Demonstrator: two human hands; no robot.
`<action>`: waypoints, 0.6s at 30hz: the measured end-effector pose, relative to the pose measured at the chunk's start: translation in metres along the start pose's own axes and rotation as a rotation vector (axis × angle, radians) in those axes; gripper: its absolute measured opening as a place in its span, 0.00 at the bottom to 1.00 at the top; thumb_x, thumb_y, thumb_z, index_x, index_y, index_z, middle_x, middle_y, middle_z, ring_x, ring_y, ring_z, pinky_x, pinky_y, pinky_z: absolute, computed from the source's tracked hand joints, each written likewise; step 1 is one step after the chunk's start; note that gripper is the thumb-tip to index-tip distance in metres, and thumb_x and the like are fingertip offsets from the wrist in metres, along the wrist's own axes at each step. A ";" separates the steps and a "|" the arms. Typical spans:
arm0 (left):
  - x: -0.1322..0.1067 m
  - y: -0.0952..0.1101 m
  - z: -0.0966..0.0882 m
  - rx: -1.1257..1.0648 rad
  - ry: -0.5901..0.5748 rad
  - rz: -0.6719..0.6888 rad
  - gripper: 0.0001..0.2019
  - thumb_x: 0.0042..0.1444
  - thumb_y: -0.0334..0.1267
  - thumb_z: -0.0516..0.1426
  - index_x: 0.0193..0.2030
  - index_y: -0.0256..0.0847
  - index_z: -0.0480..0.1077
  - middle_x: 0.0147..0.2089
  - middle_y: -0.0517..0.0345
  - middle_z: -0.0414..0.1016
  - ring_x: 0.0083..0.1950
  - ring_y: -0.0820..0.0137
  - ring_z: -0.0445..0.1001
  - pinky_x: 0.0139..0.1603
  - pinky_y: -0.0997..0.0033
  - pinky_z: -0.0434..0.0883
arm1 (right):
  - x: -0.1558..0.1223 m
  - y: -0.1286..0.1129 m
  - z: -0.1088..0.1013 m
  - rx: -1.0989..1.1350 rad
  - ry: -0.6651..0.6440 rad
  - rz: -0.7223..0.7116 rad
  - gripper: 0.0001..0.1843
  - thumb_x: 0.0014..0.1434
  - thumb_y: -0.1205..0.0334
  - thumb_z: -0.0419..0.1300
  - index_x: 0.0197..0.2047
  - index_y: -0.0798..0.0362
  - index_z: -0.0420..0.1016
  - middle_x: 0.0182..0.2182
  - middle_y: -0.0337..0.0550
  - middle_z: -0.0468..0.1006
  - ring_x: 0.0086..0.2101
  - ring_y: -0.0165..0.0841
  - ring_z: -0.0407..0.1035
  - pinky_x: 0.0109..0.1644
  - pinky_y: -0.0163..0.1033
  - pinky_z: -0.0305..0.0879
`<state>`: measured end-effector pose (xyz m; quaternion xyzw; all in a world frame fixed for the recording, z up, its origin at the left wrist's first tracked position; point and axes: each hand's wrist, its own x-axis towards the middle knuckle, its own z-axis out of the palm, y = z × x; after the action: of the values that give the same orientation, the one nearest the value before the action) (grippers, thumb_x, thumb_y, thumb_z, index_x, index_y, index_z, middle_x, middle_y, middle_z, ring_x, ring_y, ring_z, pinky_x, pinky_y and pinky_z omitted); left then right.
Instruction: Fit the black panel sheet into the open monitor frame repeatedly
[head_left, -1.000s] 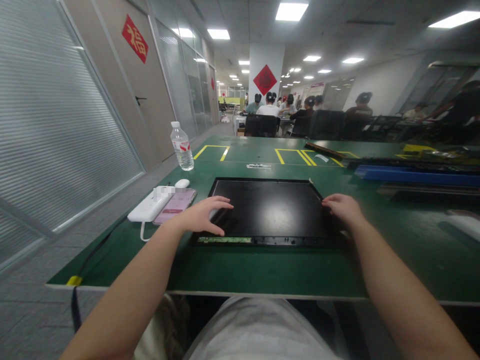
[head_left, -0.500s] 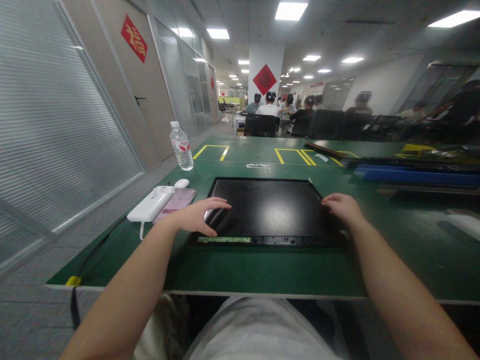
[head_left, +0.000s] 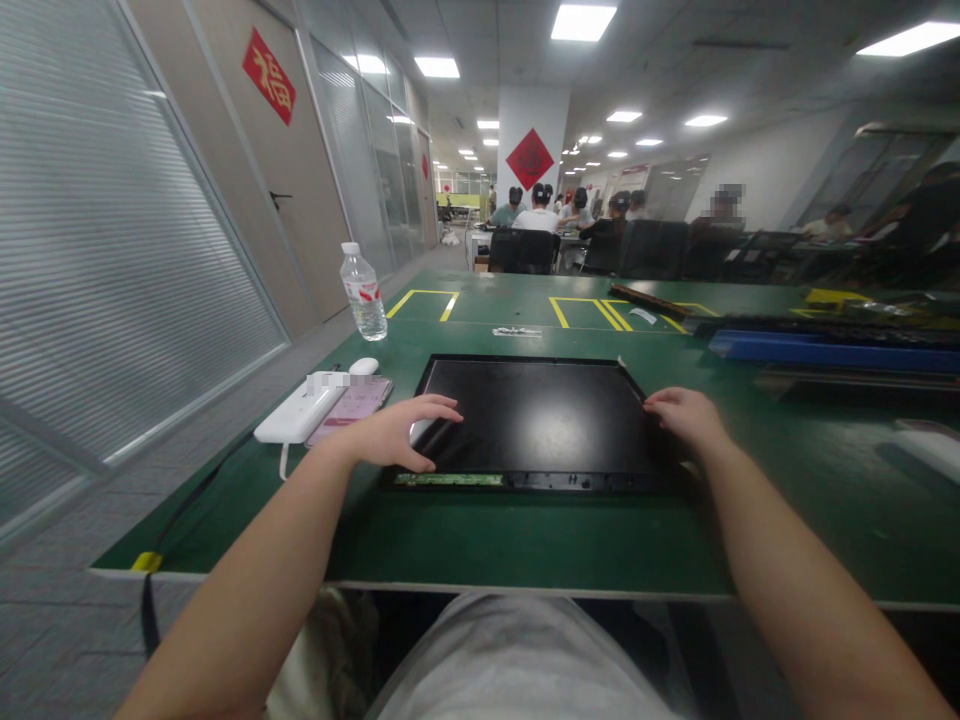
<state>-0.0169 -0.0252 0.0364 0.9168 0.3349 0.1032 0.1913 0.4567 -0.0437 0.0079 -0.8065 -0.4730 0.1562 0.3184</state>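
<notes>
Green bench up front, black screen panel laid flat on it. Its right edge looks pinched by the right hand; the left hand is held spread at the other side. Probably stiff but fragile, best gripped by opposite edges.

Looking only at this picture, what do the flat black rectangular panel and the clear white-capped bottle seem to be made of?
The flat black rectangular panel: probably glass or plastic, satin, since it reflects a blurred bright patch. The clear white-capped bottle: likely thin glossy plastic, being transparent and seemingly ribbed.
</notes>
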 end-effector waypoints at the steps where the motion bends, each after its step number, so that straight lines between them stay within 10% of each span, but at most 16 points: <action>1: 0.000 0.000 0.000 0.002 0.001 -0.001 0.34 0.44 0.38 0.67 0.62 0.46 0.69 0.71 0.50 0.61 0.69 0.55 0.62 0.69 0.59 0.58 | 0.000 -0.001 0.000 0.000 0.000 -0.002 0.05 0.52 0.63 0.63 0.33 0.52 0.80 0.28 0.41 0.80 0.23 0.30 0.70 0.37 0.37 0.67; 11: 0.001 -0.001 -0.001 0.003 0.003 -0.085 0.32 0.48 0.49 0.66 0.61 0.45 0.69 0.69 0.48 0.64 0.68 0.55 0.64 0.68 0.59 0.61 | -0.001 -0.001 0.000 0.012 0.017 -0.011 0.05 0.50 0.64 0.63 0.32 0.52 0.80 0.27 0.42 0.81 0.22 0.30 0.70 0.35 0.37 0.68; 18: 0.008 -0.019 0.007 0.175 0.223 -0.288 0.24 0.60 0.49 0.53 0.56 0.37 0.74 0.63 0.42 0.69 0.63 0.53 0.69 0.66 0.56 0.64 | 0.001 0.003 0.001 0.003 0.004 -0.027 0.07 0.51 0.63 0.62 0.34 0.52 0.80 0.29 0.42 0.81 0.23 0.30 0.70 0.36 0.37 0.68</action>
<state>-0.0198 -0.0084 0.0226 0.8556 0.4893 0.1460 0.0855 0.4584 -0.0430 0.0053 -0.7999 -0.4831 0.1506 0.3227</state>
